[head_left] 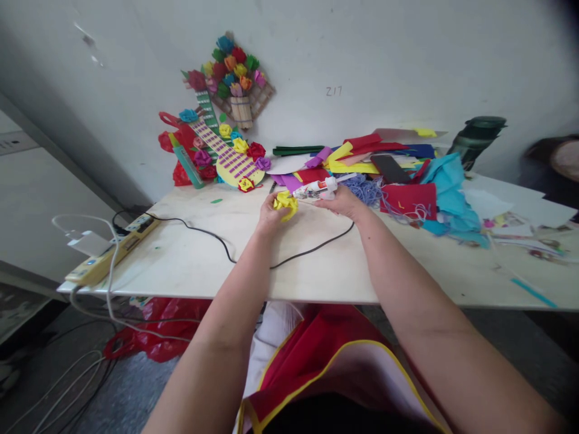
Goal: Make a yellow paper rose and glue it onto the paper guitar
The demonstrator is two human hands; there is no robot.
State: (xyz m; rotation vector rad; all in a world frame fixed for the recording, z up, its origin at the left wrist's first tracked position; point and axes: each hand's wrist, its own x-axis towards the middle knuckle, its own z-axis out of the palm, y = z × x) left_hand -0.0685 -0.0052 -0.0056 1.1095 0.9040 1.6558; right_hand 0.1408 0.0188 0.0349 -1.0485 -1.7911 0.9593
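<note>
Near the middle of the white table, my left hand (pixel 270 214) is closed on a yellow paper flower (pixel 286 205). My right hand (pixel 342 202) grips a white glue gun (pixel 316 188), its nozzle pointing left and reaching the flower's upper right edge. Whether the nozzle touches the paper is too small to tell. A black cord (pixel 312 248) loops over the table below both hands.
A yellow power strip (pixel 99 260) lies at the table's left end. Behind stand guitar-shaped flower crafts (pixel 233 158) and a glue bottle (pixel 187 164). Coloured paper (pixel 312 175), blue yarn (pixel 362 188), turquoise material (pixel 452 193) and a dark bottle (pixel 477 140) fill the back right.
</note>
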